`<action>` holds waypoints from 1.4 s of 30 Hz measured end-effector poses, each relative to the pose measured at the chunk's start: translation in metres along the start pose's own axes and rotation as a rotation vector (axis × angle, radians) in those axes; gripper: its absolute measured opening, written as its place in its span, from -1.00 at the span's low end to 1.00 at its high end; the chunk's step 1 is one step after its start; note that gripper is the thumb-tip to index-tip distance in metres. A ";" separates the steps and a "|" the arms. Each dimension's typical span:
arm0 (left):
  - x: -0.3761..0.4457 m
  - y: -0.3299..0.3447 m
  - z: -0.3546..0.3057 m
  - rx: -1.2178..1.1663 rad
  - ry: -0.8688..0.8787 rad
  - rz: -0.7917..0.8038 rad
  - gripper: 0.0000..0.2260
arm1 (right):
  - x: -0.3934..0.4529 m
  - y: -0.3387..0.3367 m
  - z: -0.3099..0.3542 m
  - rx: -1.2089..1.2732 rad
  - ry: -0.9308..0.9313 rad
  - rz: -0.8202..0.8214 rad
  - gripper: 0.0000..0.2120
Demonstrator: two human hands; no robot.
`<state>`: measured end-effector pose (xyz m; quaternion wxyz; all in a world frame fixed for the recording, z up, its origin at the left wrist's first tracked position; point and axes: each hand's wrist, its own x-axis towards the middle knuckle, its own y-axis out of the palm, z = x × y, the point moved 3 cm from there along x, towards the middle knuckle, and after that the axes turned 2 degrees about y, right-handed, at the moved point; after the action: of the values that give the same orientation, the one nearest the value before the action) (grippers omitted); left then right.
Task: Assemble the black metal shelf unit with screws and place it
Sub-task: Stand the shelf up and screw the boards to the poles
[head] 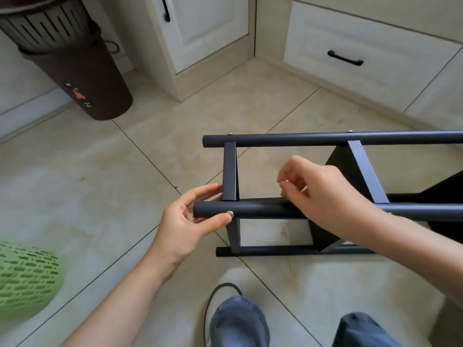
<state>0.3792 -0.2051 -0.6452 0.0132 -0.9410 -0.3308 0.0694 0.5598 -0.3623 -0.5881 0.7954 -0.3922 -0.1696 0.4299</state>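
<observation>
Shelf unit's on its side on the floor, screw going in at the near tube

Your left hand (190,221) pinches the near tube's (250,212) end, thumb by the screw (230,213). Your right hand (323,194) pinches something small and shiny, can't tell what. The shelf unit (325,139) lies tipped on the tile floor (100,196). If that tube rolls, the screw could cross-thread or drop.
</observation>
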 end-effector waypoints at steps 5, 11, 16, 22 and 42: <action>0.010 -0.008 -0.018 0.367 0.058 0.167 -0.31 | 0.029 0.018 0.011 -0.010 0.028 0.332 -0.68; 0.039 -0.002 -0.054 0.952 0.354 0.533 -0.27 | 0.051 0.032 0.016 0.138 0.110 0.581 -0.72; 0.062 -0.002 -0.067 1.315 0.435 0.747 -0.16 | 0.054 0.042 0.020 0.226 0.117 0.719 -0.72; 0.066 0.002 -0.062 1.387 0.518 0.849 -0.16 | 0.048 0.056 0.017 0.210 0.064 0.821 -0.70; 0.052 0.005 -0.051 1.163 0.554 0.793 -0.45 | 0.044 0.065 0.013 0.331 0.010 0.783 -0.74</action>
<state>0.4294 -0.1759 -0.6010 0.5641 -0.8141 0.1378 -0.0066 0.5410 -0.2992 -0.6327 0.6252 -0.2960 0.0673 0.7190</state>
